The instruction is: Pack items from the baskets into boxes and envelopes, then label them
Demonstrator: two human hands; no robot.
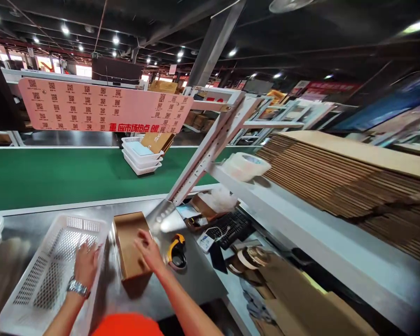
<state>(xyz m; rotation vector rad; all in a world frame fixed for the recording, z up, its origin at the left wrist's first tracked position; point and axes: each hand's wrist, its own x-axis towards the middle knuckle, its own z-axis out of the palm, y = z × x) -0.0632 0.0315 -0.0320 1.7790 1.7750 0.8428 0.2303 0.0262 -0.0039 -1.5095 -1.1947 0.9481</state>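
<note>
- Head view: a metal table was shown from above, with a basket and a box set on it side by side.
- The basket, white and pierced with small holes, was placed to the left of the box, its near end angled toward the lower left.
- The box, brown and plain, was stood just beside the basket's right rim.
- The left hand was held over the right part of the basket, released, with its fingers spread; whether the basket was touched could not be told.
- A silver watch was worn on the left wrist.
- The right hand was held over the right edge of the box, released, its fingers parted and loosely bent; contact with the box could not be made out.
- Just beyond the right hand, a yellow and black dispenser was laid on the table.
- Farther right, a keyboard was surrounded by small items.
- On the shelf, a roll of tape was set near stacked cardboard.
- Behind the table, white trays were stacked on a green belt.
- Above the belt, a pink sign was mounted, printed with codes and red characters.
</note>
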